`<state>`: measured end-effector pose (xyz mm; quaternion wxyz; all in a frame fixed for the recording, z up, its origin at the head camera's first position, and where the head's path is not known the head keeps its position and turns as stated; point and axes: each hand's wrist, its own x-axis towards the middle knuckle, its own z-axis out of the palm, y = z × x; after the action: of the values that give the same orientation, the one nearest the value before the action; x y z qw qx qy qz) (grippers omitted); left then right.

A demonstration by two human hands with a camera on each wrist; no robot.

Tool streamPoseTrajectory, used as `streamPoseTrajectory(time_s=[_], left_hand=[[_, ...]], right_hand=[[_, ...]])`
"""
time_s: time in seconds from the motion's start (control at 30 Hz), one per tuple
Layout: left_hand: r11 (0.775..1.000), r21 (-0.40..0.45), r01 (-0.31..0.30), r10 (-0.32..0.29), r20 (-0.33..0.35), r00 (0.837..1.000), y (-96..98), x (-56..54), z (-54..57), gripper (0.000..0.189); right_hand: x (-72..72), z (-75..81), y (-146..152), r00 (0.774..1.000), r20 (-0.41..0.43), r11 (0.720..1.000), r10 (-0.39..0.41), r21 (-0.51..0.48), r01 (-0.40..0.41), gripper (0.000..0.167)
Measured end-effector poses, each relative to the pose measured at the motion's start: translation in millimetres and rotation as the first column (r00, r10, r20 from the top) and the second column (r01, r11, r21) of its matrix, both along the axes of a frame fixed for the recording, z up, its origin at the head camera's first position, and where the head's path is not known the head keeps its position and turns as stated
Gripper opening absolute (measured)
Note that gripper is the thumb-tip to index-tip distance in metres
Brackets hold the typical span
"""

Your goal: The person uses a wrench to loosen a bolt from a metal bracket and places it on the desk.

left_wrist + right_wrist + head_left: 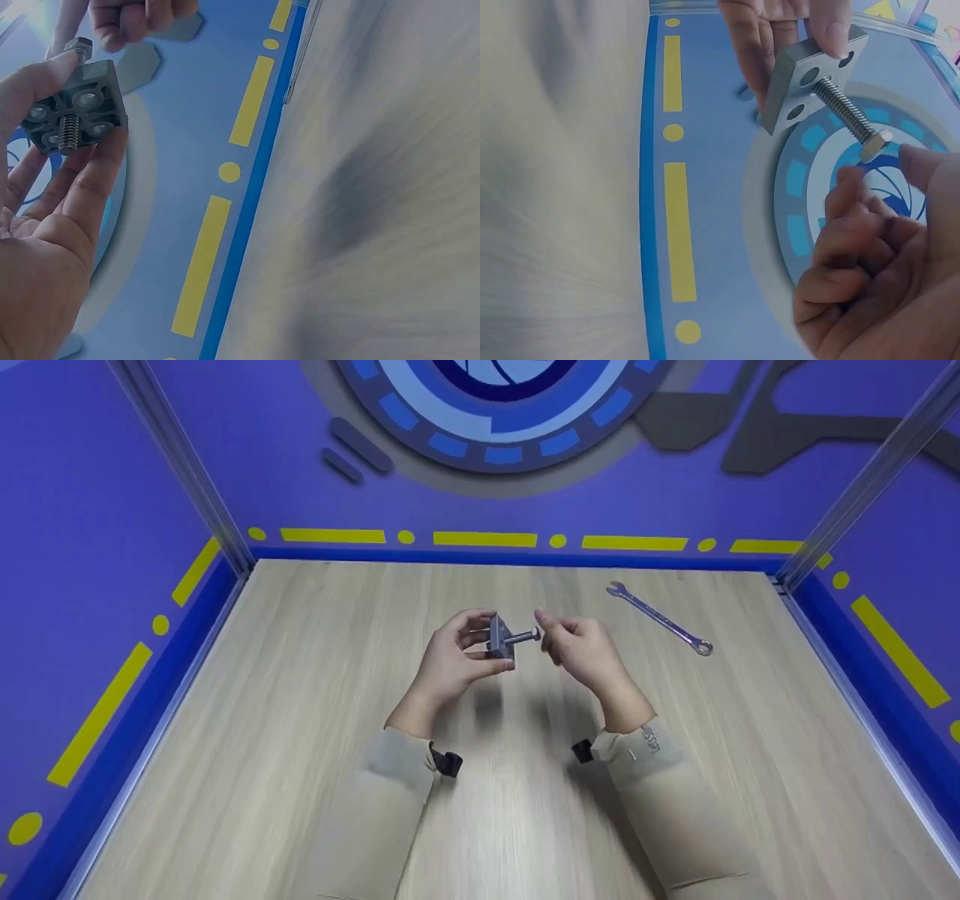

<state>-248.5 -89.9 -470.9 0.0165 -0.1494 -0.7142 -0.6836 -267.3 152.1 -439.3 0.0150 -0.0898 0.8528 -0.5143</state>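
My left hand (444, 660) grips a square grey metal block (498, 637) by its edges, thumb on one side and fingers on the other. A hex bolt (523, 637) runs through the middle of the block, its head pointing toward my right hand (589, 649). In the left wrist view the bolt's threaded end (69, 133) sticks out of the block's recessed face. The right wrist view shows holes around the bolt (844, 109) on the flat face. Just off the bolt head, my right thumb and index finger are parted, the other fingers loosely curled.
A combination wrench (660, 619) lies at an angle on the wooden table (315, 720), to the right beyond my right hand. Blue printed panels (495, 510) with metal corner posts enclose the table's back and sides.
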Motion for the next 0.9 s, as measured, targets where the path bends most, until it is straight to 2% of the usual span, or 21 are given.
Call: streamPoseTrajectory(time_s=[0.07, 0.13, 0.27, 0.53, 0.73, 0.9], left_hand=[[1.0, -0.01, 0.011, -0.011, -0.001, 1.0, 2.8, 0.6, -0.5, 0.082], [1.0, -0.024, 0.018, -0.018, -0.002, 1.0, 5.2, 0.9, -1.3, 0.082], [0.999, -0.03, 0.025, -0.025, 0.005, 1.0, 7.5, 0.2, -3.3, 0.082], [0.997, 0.047, 0.053, -0.055, 0.043, 0.998, 5.0, -2.6, -6.9, 0.081], [0.995, 0.069, 0.07, -0.074, 0.047, 0.996, 3.3, -2.8, -7.4, 0.081], [0.992, 0.101, 0.071, -0.077, 0.06, 0.995, 3.2, -3.4, -8.3, 0.08]], right_hand=[[-0.5, -0.6, 1.5, 0.996, 0.084, 1.0, -0.003, 0.007, 0.003, 0.069], [-1.5, -0.4, 3.1, 0.992, 0.128, 1.0, 0.017, -0.004, -0.016, 0.07], [-2.9, 2.3, 7.0, 0.989, 0.13, 0.997, 0.073, -0.035, -0.069, 0.06], [-3.8, 9.8, 11.4, 0.983, 0.02, 0.982, 0.181, -0.057, -0.179, 0.026], [0.5, 12.6, 13.7, 0.973, -0.075, 0.975, 0.22, -0.02, -0.222, 0.016], [1.8, 11.7, 15.0, 0.942, -0.205, 0.962, 0.266, -0.012, -0.274, 0.017]])
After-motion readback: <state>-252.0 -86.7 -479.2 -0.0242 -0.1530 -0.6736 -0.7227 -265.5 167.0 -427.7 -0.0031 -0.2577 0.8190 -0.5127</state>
